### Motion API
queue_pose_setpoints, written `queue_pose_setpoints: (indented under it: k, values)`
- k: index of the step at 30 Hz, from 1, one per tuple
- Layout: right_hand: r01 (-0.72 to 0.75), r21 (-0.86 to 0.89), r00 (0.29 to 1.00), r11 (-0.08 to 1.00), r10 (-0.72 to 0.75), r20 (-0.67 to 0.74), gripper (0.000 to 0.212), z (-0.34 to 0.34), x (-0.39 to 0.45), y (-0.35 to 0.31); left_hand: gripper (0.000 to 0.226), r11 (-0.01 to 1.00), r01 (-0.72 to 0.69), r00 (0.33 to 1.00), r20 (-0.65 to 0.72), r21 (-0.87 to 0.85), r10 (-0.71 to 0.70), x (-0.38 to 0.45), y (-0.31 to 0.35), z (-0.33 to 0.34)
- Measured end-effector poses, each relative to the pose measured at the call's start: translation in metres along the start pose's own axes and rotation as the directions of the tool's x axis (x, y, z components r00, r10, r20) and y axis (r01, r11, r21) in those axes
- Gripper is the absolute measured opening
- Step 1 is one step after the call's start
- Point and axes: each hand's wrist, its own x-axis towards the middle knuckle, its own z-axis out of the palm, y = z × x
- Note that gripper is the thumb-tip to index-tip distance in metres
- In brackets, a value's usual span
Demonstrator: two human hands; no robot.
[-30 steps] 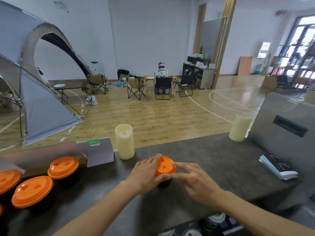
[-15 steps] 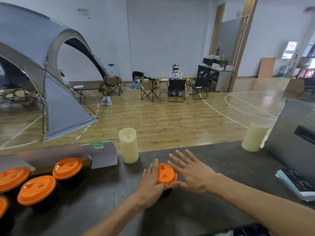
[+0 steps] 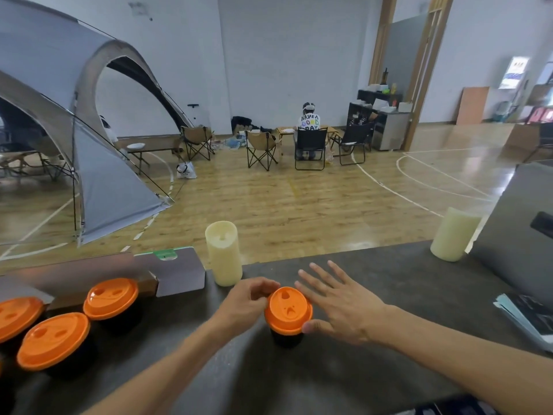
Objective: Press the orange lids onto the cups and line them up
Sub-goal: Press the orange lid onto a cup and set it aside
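Vantage: head-worn wide-angle camera, standing at the counter [image 3: 389, 295].
Facing: forward and slightly down, across the counter into a hall.
Nearness: forearms fill the close foreground.
Views: one only.

Lids [image 3: 288, 310] orange w/ embossed marks on top; cups [image 3: 286, 338] black; counter [image 3: 389, 283] dark grey, mottled; two candles [image 3: 223, 253] cream; tent [image 3: 98, 187] grey w/ tan arch trim; floor [image 3: 299, 211] light wood w/ white court lines.

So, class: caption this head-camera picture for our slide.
Two hands flank an orange-lidded cup on a dark counter.
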Motion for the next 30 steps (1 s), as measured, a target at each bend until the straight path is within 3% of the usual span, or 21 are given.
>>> queue_pose_setpoints:
  k: [6, 12, 16, 21, 26, 30]
  values:
    - [0.005, -0.028, 1.0, 1.0, -0.005, 0.018, 0.09, -0.002, 0.0, -0.001, 0.005, 0.996, 0.014, 1.0, -0.005, 0.089, -0.014, 0.03, 0.002, -0.003]
    - [-0.002, -0.013, 1.0, 1.0, 0.002, 0.029, 0.091, -0.004, -0.002, -0.003, 0.019, 0.995, 0.063, 0.994, -0.098, 0.078, -0.055, 0.034, 0.01, 0.007]
    - [-0.023, 0.033, 0.998, 0.999, 0.021, 0.056, 0.092, -0.01, -0.005, -0.005, 0.014, 0.998, 0.026, 0.979, -0.204, 0.054, -0.015, 0.013, 0.014, 0.01]
    - [-0.021, 0.097, 0.999, 0.995, 0.016, 0.044, 0.092, -0.006, -0.002, -0.003, 0.037, 0.978, -0.098, 0.994, 0.07, 0.185, 0.087, -0.023, -0.002, -0.006]
    - [-0.004, 0.236, 1.0, 0.972, 0.01, -0.025, 0.094, 0.002, -0.003, -0.002, 0.097, 0.905, -0.136, 0.988, 0.129, 0.404, 0.091, -0.032, -0.013, -0.002]
    - [0.013, 0.361, 0.996, 0.932, 0.018, -0.082, 0.092, 0.006, -0.005, 0.006, 0.083, 0.952, -0.134, 0.988, 0.105, 0.275, 0.109, -0.021, -0.003, 0.011]
